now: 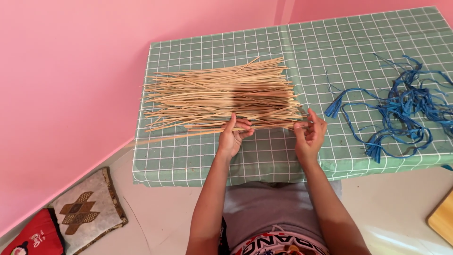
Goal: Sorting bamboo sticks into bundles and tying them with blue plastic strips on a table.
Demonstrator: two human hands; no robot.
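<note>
Checked tablecloth (pixel 358 42) — hands pinch sticks (pixel 222 94).

Two hands at work — a left hand (pixel 232 137) and a right hand (pixel 309 134). One table (pixel 198 163), with one green checked cloth (pixel 358 42) over it. One heap of thin straw-coloured sticks (pixel 222 94) — too many and too overlapped to count, likely well over a hundred. One tangle of blue strips (pixel 406 106). Two cushions on the floor: one beige patterned cushion (pixel 87 212) and one red cushion (pixel 35 236). One wooden board (pixel 443 217), partly cut off.
</note>
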